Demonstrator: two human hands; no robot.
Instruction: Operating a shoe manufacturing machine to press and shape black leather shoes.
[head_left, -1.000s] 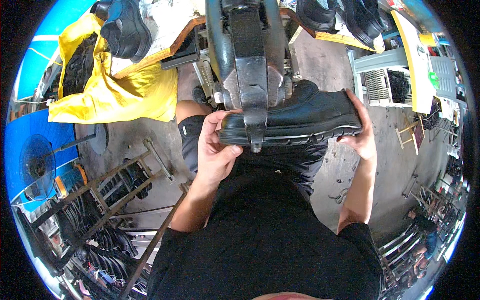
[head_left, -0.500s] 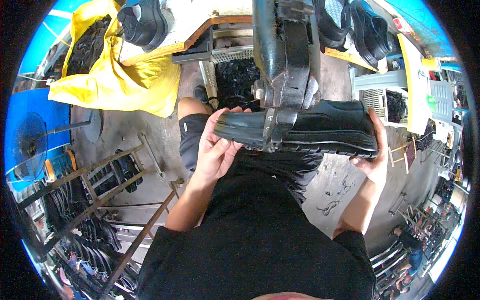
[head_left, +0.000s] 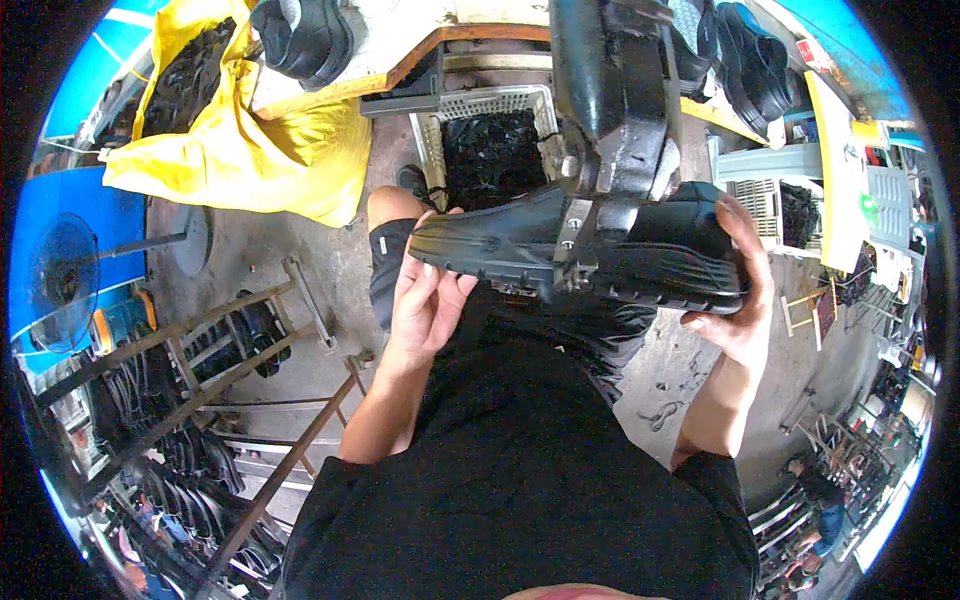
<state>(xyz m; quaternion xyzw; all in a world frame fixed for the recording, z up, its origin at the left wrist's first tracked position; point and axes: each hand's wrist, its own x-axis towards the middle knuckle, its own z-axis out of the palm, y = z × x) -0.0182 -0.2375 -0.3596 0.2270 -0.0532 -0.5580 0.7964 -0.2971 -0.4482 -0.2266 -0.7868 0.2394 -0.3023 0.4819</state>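
A black shoe (head_left: 665,255) with a ridged sole lies sideways between my two hands, in front of my body. My left hand (head_left: 430,305) grips its left end, thumb and fingers round the edge. At the other end, my right hand (head_left: 745,290) is wrapped round the rounded black upper and sole edge. The dark metal machine arm (head_left: 615,100) comes down from the top, and its narrow metal tip (head_left: 575,240) crosses the near side of the shoe's middle. That arm hides part of the upper; I cannot tell whether the tip touches the shoe.
Beyond the shoe, a pale crate (head_left: 430,150) holds black scraps. A yellow sack (head_left: 310,165) hangs at the left by a wood-edged white table (head_left: 400,25) with black shoes (head_left: 310,45). Metal racks (head_left: 240,400) stand lower left, near a fan (head_left: 65,275).
The shoe has turned between my hands, and more of its left side and sole edge shows. The machine and surroundings appear shifted slightly right in view. Both hands keep their hold.
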